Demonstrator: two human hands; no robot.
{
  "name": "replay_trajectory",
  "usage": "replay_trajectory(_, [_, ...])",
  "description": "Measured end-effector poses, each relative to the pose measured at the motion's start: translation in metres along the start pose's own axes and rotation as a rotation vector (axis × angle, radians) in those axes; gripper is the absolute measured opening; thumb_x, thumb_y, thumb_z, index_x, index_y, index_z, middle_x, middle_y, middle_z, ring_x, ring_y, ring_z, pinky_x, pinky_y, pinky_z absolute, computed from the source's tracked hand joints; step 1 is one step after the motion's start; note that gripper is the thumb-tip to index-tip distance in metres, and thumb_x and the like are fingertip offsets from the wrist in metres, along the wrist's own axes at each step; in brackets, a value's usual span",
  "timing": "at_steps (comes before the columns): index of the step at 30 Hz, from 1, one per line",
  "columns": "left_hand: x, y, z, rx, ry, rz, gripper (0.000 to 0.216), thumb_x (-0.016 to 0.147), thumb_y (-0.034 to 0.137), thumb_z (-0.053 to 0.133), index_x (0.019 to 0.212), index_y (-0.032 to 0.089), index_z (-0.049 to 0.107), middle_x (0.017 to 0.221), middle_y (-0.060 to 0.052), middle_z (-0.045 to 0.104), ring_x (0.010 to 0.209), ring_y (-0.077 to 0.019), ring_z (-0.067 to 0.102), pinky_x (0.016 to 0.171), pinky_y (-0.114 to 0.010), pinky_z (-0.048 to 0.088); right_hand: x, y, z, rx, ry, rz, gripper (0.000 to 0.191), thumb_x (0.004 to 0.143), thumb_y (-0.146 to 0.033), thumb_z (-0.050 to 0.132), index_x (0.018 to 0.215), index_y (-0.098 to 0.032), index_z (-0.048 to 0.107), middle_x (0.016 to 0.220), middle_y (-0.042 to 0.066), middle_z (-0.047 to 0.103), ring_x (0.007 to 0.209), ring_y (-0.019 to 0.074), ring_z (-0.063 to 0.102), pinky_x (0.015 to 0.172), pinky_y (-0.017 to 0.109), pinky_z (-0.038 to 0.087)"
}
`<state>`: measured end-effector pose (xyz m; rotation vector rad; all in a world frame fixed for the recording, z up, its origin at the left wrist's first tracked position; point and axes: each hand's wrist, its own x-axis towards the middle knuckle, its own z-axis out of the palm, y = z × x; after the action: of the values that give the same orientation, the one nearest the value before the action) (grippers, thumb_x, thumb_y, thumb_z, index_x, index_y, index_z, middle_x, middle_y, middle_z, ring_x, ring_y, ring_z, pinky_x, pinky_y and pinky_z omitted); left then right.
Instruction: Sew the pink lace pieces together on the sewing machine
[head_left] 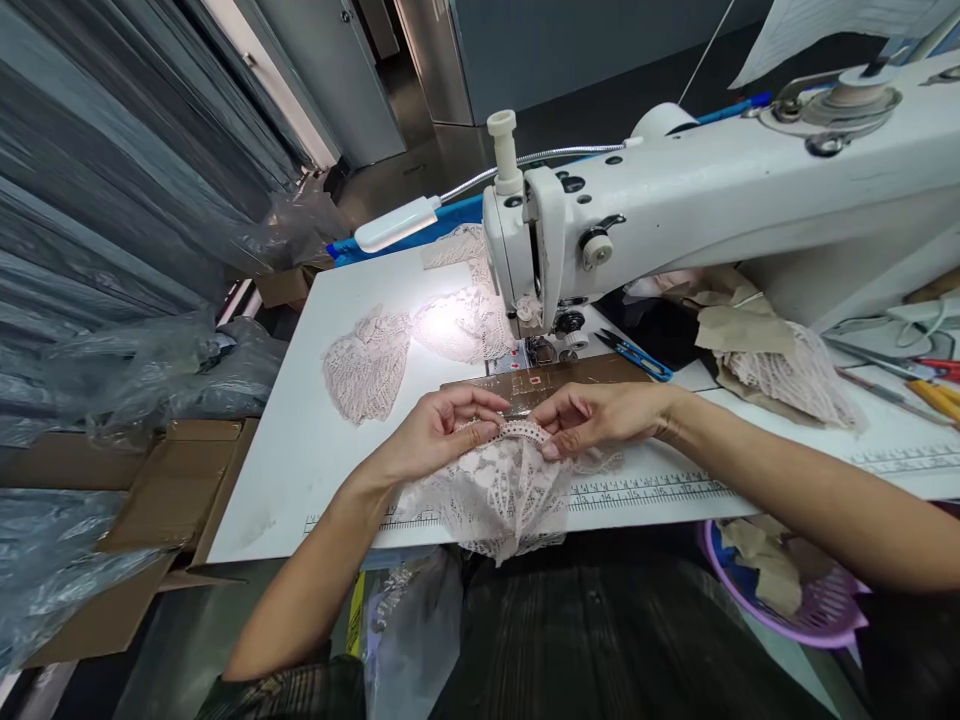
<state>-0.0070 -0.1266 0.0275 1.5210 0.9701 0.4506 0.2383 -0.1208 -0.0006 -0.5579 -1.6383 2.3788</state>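
Observation:
A pale pink lace piece (504, 490) hangs over the table's front edge, its scalloped lower border drooping below. My left hand (450, 432) pinches the trimmed upper edge between thumb and fingers. On the other end of that edge, my right hand (589, 415) is closed with thumb and forefinger. The edge strip arches between the two hands. Just beyond them are the needle area and brown plate (555, 378) of a white sewing machine (697, 210). More lace lies under the machine head (465, 325), and a separate lace piece (367, 368) rests to the left.
Blue thread snips (636, 356) lie right of the needle. Further right are brown paper and lace (787, 370) and several tools. A ruler strip (652, 490) runs along the front edge. A purple basket (821, 605) stands below right; cardboard boxes (165, 480) and plastic are at left.

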Motion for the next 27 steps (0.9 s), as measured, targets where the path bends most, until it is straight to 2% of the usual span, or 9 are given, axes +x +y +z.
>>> replay_trajectory(5, [0.006, -0.009, -0.013, 0.093, 0.092, -0.005, 0.032, 0.081, 0.038, 0.071, 0.103, 0.015, 0.067, 0.090, -0.007, 0.069, 0.065, -0.0092, 0.059, 0.055, -0.018, 0.044, -0.008, -0.001, -0.007, -0.056, 0.080, 0.107, 0.025, 0.077, -0.034, 0.074, 0.090, -0.014, 0.067, 0.077, 0.000, 0.064, 0.065, 0.0089, 0.056, 0.060, 0.020, 0.044])
replay_trajectory(10, [0.005, -0.022, -0.033, 0.453, 0.218, 0.002, 0.030, 0.090, 0.039, 0.059, 0.111, 0.019, 0.066, 0.089, -0.006, 0.069, 0.057, -0.0096, 0.053, 0.049, -0.020, 0.040, -0.019, -0.004, -0.029, -0.557, 0.502, 0.184, 0.026, 0.077, -0.027, 0.068, 0.101, -0.019, 0.071, 0.072, -0.001, 0.063, 0.061, 0.0114, 0.053, 0.053, 0.021, 0.038])
replay_trajectory(12, [0.006, -0.021, -0.037, 0.705, 0.333, 0.077, 0.027, 0.091, 0.036, 0.056, 0.110, 0.020, 0.066, 0.097, -0.007, 0.069, 0.070, -0.0142, 0.060, 0.059, -0.025, 0.048, -0.019, -0.002, -0.035, -0.756, 0.676, 0.176, 0.028, 0.076, -0.022, 0.063, 0.103, -0.020, 0.072, 0.069, -0.001, 0.063, 0.059, 0.0119, 0.052, 0.052, 0.022, 0.037])
replay_trajectory(14, [0.012, -0.018, -0.037, 0.885, 0.391, 0.225, 0.024, 0.092, 0.032, 0.055, 0.108, 0.020, 0.068, 0.106, -0.008, 0.067, 0.088, -0.0198, 0.063, 0.075, -0.032, 0.052, -0.018, 0.001, -0.038, -0.868, 0.780, 0.154, 0.030, 0.077, -0.020, 0.058, 0.104, -0.020, 0.072, 0.066, -0.001, 0.062, 0.057, 0.0121, 0.052, 0.054, 0.023, 0.038])
replay_trajectory(15, [0.016, -0.017, -0.036, 0.914, 0.352, 0.305, 0.024, 0.092, 0.030, 0.053, 0.107, 0.021, 0.069, 0.108, -0.008, 0.067, 0.095, -0.0210, 0.062, 0.080, -0.034, 0.052, -0.018, 0.002, -0.038, -0.904, 0.809, 0.148, 0.030, 0.078, -0.020, 0.056, 0.104, -0.020, 0.072, 0.064, -0.002, 0.060, 0.056, 0.0122, 0.051, 0.054, 0.023, 0.038])
replay_trajectory(17, [0.028, -0.016, -0.034, 0.859, 0.157, 0.421, 0.023, 0.094, 0.028, 0.051, 0.105, 0.023, 0.071, 0.111, -0.007, 0.066, 0.100, -0.0200, 0.062, 0.085, -0.034, 0.052, -0.017, 0.004, -0.036, -0.950, 0.841, 0.135, 0.031, 0.080, -0.022, 0.054, 0.104, -0.019, 0.072, 0.062, -0.002, 0.059, 0.056, 0.0123, 0.051, 0.056, 0.024, 0.038])
replay_trajectory(20, [0.049, -0.023, -0.031, 0.727, -0.102, 0.470, 0.020, 0.092, 0.029, 0.057, 0.105, 0.026, 0.072, 0.112, -0.006, 0.065, 0.099, -0.0178, 0.062, 0.084, -0.032, 0.053, -0.020, 0.005, -0.030, -0.967, 0.853, 0.096, 0.031, 0.081, -0.023, 0.052, 0.104, -0.017, 0.072, 0.065, -0.001, 0.060, 0.056, 0.0124, 0.051, 0.058, 0.024, 0.039])
replay_trajectory(24, [0.065, -0.035, -0.028, 0.697, -0.110, 0.451, 0.016, 0.090, 0.029, 0.060, 0.097, 0.023, 0.073, 0.107, -0.007, 0.064, 0.098, -0.0180, 0.061, 0.082, -0.033, 0.054, -0.024, 0.004, -0.020, -1.027, 0.871, -0.017, 0.028, 0.085, -0.028, 0.051, 0.100, -0.017, 0.072, 0.078, 0.003, 0.066, 0.065, 0.0145, 0.057, 0.063, 0.025, 0.041])
replay_trajectory(27, [0.063, -0.028, -0.024, 0.700, -0.125, 0.458, 0.016, 0.092, 0.029, 0.056, 0.093, 0.021, 0.071, 0.104, -0.007, 0.066, 0.098, -0.0176, 0.062, 0.088, -0.035, 0.051, -0.017, 0.005, -0.007, -1.050, 0.791, -0.084, 0.032, 0.090, -0.038, 0.051, 0.105, -0.019, 0.071, 0.087, 0.006, 0.068, 0.074, 0.0176, 0.060, 0.066, 0.027, 0.041])
